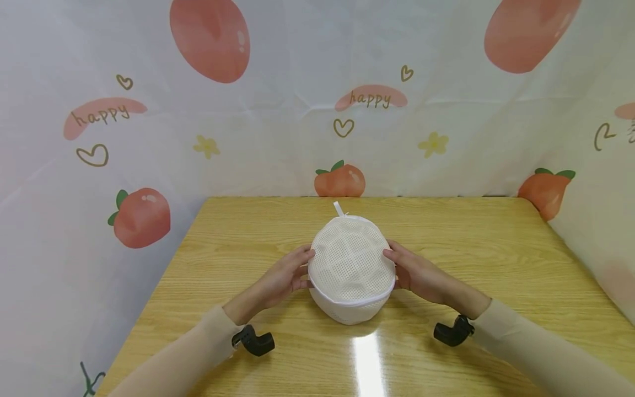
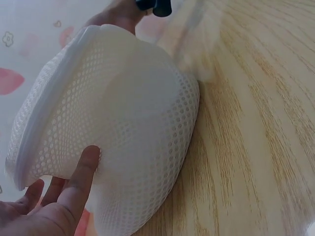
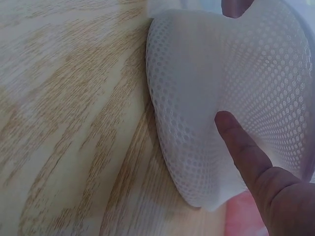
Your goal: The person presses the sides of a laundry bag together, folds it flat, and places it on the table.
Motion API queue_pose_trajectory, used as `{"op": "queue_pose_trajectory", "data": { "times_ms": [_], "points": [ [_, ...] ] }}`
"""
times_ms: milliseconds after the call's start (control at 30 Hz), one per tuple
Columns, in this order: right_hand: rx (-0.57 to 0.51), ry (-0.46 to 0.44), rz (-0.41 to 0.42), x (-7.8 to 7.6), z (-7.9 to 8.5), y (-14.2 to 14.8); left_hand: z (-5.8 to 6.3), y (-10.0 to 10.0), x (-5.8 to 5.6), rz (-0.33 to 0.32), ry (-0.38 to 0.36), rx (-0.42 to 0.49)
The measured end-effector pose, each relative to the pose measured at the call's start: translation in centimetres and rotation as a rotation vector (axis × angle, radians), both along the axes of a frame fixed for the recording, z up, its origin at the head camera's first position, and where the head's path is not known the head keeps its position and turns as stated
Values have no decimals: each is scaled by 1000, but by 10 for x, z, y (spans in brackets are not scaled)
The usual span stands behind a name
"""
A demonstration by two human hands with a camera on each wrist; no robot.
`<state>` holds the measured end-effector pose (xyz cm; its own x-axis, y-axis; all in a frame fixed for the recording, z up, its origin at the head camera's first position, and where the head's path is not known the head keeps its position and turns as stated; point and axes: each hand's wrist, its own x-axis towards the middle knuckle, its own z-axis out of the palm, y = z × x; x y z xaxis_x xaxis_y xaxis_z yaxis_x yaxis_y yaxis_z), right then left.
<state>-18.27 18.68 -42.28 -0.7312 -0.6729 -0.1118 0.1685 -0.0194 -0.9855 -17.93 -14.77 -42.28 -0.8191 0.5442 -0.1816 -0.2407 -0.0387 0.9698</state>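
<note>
A round white mesh laundry bag sits on the wooden table, its flat zipped top tilted toward me. At its far edge a white loop sticks up. My left hand grips the bag's left side, thumb at the rim and other fingers lower down. On the opposite side my right hand holds it the same way. In the left wrist view, a fingertip presses into the mesh wall. The right wrist view shows a finger denting the mesh too. The bag's contents cannot be made out.
The wooden table extends around the bag on all sides. Behind it and along both sides hangs a white cloth printed with peaches, hearts and flowers. A black camera mount is strapped at the left wrist, another at the right.
</note>
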Motion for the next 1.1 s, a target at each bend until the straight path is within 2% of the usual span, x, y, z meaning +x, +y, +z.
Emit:
{"op": "queue_pose_trajectory", "data": {
  "times_ms": [200, 500, 867, 1100],
  "points": [
    [11, 6, -3, 0, 1, 0, -2, 0, -3, -15, 12, -6],
    [-12, 4, 6, 2, 0, 3, -2, -3, -1, -16, 17, 10],
    [34, -57, 19, 2, -14, -2, -17, 4, 2, 6, -49, 15],
    [25, -60, 27, 0, -12, -2, -17, 5, -2, -4, -53, 29]
  ]
}}
